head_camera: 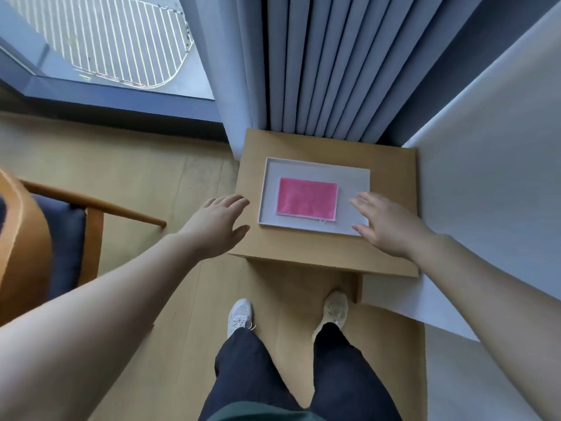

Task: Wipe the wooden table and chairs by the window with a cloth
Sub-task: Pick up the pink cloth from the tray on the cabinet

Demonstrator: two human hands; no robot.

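A small wooden table stands against the curtain and the white wall. On it lies a shallow white tray with a folded pink cloth flat inside. My left hand hovers with fingers spread just off the tray's left edge, above the table's left side. My right hand is spread over the tray's right front corner; whether it touches the tray I cannot tell. Neither hand holds anything. A wooden chair with a dark blue cushion stands at the far left.
Grey-blue curtains hang behind the table. A large window with a dark sill fills the upper left. A white wall runs along the right. My legs and two pale shoes stand on the wooden floor in front of the table.
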